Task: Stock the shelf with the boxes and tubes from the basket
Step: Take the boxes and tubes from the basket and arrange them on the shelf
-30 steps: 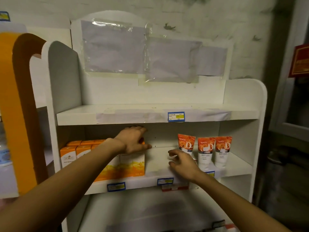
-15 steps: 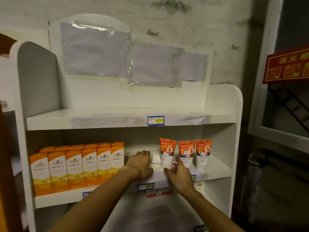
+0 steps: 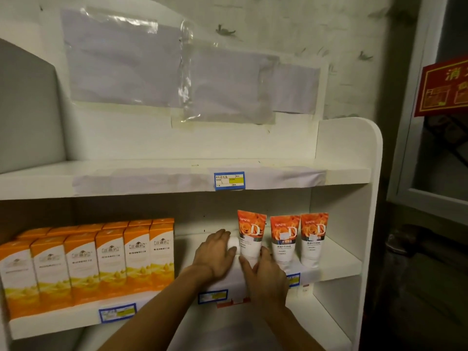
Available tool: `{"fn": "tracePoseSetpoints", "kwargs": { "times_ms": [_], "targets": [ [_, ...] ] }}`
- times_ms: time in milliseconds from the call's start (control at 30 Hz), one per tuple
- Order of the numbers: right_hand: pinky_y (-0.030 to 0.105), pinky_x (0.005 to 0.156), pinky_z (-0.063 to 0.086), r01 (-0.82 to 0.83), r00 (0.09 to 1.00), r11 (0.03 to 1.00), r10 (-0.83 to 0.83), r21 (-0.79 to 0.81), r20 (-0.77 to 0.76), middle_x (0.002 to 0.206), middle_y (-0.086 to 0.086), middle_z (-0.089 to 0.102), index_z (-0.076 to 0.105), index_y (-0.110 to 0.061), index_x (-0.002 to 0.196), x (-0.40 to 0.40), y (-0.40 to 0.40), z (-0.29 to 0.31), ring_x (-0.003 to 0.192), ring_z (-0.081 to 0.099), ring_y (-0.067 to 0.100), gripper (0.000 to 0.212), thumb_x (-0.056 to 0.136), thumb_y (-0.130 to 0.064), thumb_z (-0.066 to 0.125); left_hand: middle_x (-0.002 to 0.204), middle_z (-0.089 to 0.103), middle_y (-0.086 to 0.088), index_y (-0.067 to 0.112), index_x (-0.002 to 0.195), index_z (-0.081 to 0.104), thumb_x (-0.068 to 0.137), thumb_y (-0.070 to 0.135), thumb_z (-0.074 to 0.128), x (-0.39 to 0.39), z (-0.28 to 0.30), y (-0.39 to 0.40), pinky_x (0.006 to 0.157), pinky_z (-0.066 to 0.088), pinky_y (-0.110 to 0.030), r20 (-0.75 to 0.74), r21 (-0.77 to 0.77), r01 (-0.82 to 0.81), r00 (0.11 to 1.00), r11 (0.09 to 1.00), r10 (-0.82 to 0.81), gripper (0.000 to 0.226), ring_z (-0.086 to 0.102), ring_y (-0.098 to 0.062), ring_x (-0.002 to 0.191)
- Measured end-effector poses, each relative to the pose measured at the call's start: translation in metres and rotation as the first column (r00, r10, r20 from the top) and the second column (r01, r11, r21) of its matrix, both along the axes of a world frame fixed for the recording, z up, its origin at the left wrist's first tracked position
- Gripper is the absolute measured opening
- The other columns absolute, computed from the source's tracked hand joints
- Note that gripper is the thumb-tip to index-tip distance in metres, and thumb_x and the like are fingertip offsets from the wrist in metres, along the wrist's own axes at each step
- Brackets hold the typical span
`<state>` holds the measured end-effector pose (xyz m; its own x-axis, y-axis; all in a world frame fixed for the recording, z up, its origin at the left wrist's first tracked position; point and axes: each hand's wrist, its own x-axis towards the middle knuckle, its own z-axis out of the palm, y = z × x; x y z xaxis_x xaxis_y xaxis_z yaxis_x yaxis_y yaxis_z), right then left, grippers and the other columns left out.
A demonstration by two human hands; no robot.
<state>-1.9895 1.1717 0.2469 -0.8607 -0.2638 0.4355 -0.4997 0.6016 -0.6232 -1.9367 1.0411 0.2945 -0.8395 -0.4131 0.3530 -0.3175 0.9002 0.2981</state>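
Observation:
On the white shelf unit's middle shelf (image 3: 339, 268), several orange-and-white boxes (image 3: 111, 259) stand in rows at the left. Three orange-and-white tubes stand upright on their caps at the right. My right hand (image 3: 266, 273) pinches the white base of the leftmost upright tube (image 3: 250, 231) between thumb and fingers. The second tube (image 3: 285, 239) and third tube (image 3: 314, 236) stand free. My left hand (image 3: 215, 254) is curled over a white-capped tube (image 3: 233, 245) lying just left of them; only its cap shows. The basket is out of view.
The top shelf (image 3: 50, 183) holds nothing and carries a blue price label (image 3: 229, 181). Taped paper sheets (image 3: 177, 72) cover the back panel. A red sign (image 3: 443, 89) hangs on the dark wall to the right. The unit's right side panel (image 3: 354, 148) bounds the tubes.
My left hand left the boxes and moved right to the lying tube. The right hand closed on the leftmost upright tube's base. The view moved in closer and swung right.

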Motion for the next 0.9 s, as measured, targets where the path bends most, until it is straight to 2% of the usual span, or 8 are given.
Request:
{"fn": "tracePoseSetpoints", "kwargs": {
  "times_ms": [67, 167, 333, 400, 500, 633, 800, 900],
  "targets": [
    [0.031, 0.092, 0.052, 0.002, 1.0, 1.0, -0.002, -0.007, -0.018, 0.131, -0.003, 0.06, 0.042, -0.023, 0.141, -0.002, 0.0, -0.001, 0.117, 0.059, 0.016, 0.068, 0.09, -0.067, 0.045, 0.152, 0.045, -0.007, 0.018, 0.15, 0.037, 0.102, 0.046, 0.038, -0.004, -0.001, -0.003, 0.112, 0.038, -0.039, 0.001, 0.019, -0.003, 1.0, 1.0, 0.003, 0.055, 0.043, -0.024, 0.137],
    [0.032, 0.087, 0.054, 0.017, 1.0, 1.0, -0.017, 0.005, -0.024, 0.126, -0.002, 0.062, 0.043, -0.024, 0.139, -0.005, 0.001, 0.002, 0.112, 0.061, 0.018, 0.064, 0.09, -0.066, 0.046, 0.127, 0.063, -0.008, 0.02, 0.133, 0.043, 0.097, 0.045, 0.05, -0.008, -0.001, -0.009, 0.092, 0.05, -0.038, 0.001, 0.004, -0.005, 1.0, 1.0, 0.005, 0.044, 0.059, -0.026, 0.112],
    [0.034, 0.087, 0.053, 0.029, 0.999, 0.999, -0.028, 0.028, -0.031, 0.126, 0.0, 0.063, 0.041, -0.023, 0.142, -0.003, 0.003, 0.004, 0.112, 0.062, 0.021, 0.062, 0.093, -0.061, 0.046, 0.102, 0.066, -0.004, 0.023, 0.109, 0.038, 0.089, 0.04, 0.065, -0.002, 0.002, -0.008, 0.072, 0.053, -0.037, 0.016, 0.034, -0.063, 0.998, 0.997, 0.063, 0.037, 0.062, -0.022, 0.086],
    [0.035, 0.086, 0.055, 0.028, 0.999, 0.999, -0.028, 0.025, -0.016, 0.124, 0.001, 0.064, 0.043, -0.023, 0.14, -0.002, 0.002, 0.005, 0.11, 0.063, 0.022, 0.061, 0.093, -0.062, 0.047, 0.103, 0.064, -0.003, 0.023, 0.113, 0.038, 0.089, 0.039, 0.066, 0.001, 0.003, -0.007, 0.074, 0.056, -0.038, 0.014, 0.084, -0.066, 0.998, 0.994, 0.065, 0.041, 0.062, -0.022, 0.086],
    [0.034, 0.083, 0.054, 0.02, 1.0, 0.999, -0.02, 0.025, -0.003, 0.12, 0.001, 0.066, 0.047, -0.023, 0.135, -0.002, 0.003, 0.007, 0.106, 0.065, 0.021, 0.058, 0.092, -0.062, 0.049, 0.119, 0.062, -0.007, 0.018, 0.137, 0.039, 0.094, 0.04, 0.058, 0.004, 0.002, -0.005, 0.085, 0.056, -0.041, 0.017, 0.09, -0.084, 0.996, 0.992, 0.083, 0.052, 0.062, -0.025, 0.099],
    [0.034, 0.082, 0.054, 0.006, 1.0, 1.0, -0.006, 0.026, 0.007, 0.117, 0.001, 0.067, 0.049, -0.022, 0.131, -0.002, 0.005, 0.009, 0.105, 0.065, 0.022, 0.055, 0.092, -0.06, 0.05, 0.115, 0.067, -0.004, 0.023, 0.114, 0.059, 0.094, 0.042, 0.056, 0.013, -0.004, -0.006, 0.081, 0.058, -0.04, -0.053, 0.112, -0.087, 0.994, 0.99, 0.093, 0.028, 0.062, -0.021, 0.096],
    [0.034, 0.08, 0.054, -0.002, 0.999, 1.0, 0.002, 0.02, 0.032, 0.116, 0.002, 0.067, 0.051, -0.021, 0.128, -0.002, 0.008, 0.012, 0.104, 0.066, 0.022, 0.051, 0.092, -0.057, 0.055, 0.127, 0.065, -0.007, 0.016, 0.126, 0.057, 0.096, 0.041, 0.058, 0.023, -0.006, -0.005, 0.088, 0.056, -0.038, -0.144, 0.231, -0.165, 0.969, 0.959, 0.202, 0.038, 0.064, -0.027, 0.109],
    [0.037, 0.082, 0.054, -0.02, 0.999, 1.0, 0.019, 0.011, 0.049, 0.118, 0.001, 0.067, 0.051, -0.021, 0.129, -0.003, 0.008, 0.013, 0.106, 0.066, 0.023, 0.051, 0.092, -0.055, 0.057, 0.13, 0.064, -0.009, 0.014, 0.126, 0.055, 0.096, 0.039, 0.06, 0.026, -0.007, -0.002, 0.089, 0.056, -0.039, -0.211, 0.38, -0.144, 0.948, 0.914, 0.238, 0.039, 0.063, -0.029, 0.112]
  ]
}}
